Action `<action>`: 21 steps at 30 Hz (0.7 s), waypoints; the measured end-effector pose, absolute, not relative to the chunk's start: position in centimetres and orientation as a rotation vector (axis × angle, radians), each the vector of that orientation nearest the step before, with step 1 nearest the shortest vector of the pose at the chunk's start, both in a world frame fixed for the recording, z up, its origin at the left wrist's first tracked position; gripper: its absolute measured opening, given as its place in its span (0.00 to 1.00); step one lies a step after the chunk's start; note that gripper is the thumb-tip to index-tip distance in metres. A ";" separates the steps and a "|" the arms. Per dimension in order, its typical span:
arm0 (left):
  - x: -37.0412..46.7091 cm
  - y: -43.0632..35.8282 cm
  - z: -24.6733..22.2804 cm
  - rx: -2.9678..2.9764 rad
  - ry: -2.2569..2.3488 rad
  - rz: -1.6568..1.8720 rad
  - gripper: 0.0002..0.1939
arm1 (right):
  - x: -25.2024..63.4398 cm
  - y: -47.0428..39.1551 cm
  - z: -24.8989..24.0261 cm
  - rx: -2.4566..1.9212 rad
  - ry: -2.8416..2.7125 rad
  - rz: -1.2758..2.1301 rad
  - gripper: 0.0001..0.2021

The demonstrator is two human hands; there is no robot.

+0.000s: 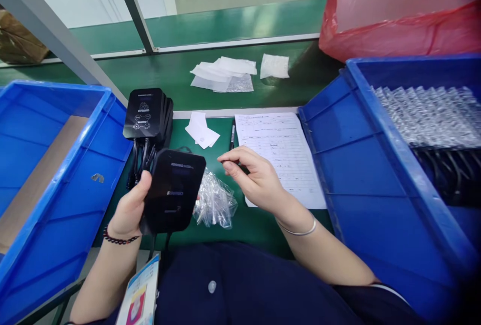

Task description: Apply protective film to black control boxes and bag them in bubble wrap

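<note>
Nearest the camera, a dark blue garment [240, 290] fills the lower edge, with a printed card [141, 295] lying on it below the black controller unit [173, 190].

Surroundings, located from the controller unit:
- Left: an open blue bin [78, 165] with a cardboard sheet on its floor.
- Directly behind: a stack of identical black units [148, 114], cables hanging beneath them.
- Right and touching its lower edge: a crumpled clear plastic bag [216, 205].
- Farther right: a printed form sheet [281, 149] with a pen [232, 137] beside it, then a second blue bin [376, 175] holding bubble wrap.
- Behind, across the green bench: loose white wipes [225, 73] and a red plastic bag [402, 9].

Controller unit: held above the green bench, tilted, glossy black, rounded corners, faint grey lettering on its face; a cable drops from its lower edge.

Left hand [131, 207]: clamped on the unit's left edge, thumb on the front face. Right hand [255, 177]: free of the unit, thumb and forefinger pinched together; whether they hold anything cannot be determined.
</note>
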State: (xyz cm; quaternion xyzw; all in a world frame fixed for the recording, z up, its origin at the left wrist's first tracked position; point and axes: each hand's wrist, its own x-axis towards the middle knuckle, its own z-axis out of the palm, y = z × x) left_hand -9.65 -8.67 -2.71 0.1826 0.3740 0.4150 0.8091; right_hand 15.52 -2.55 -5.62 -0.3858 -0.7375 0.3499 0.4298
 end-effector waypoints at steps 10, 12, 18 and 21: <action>-6.8 -8.7 -6.6 0.323 0.517 0.843 0.35 | 15.1 -2.9 -6.6 -1.017 -1.855 0.909 0.07; -6.9 -8.8 -6.7 0.304 0.496 0.854 0.36 | 15.0 -2.9 -6.6 -1.021 -1.862 0.923 0.07; -7.0 -8.9 -6.9 0.284 0.433 0.851 0.34 | 14.9 -2.9 -6.8 -1.022 -1.878 0.914 0.07; -6.9 -9.0 -7.1 0.278 0.426 0.864 0.34 | 15.0 -2.9 -6.9 -1.021 -1.894 0.887 0.07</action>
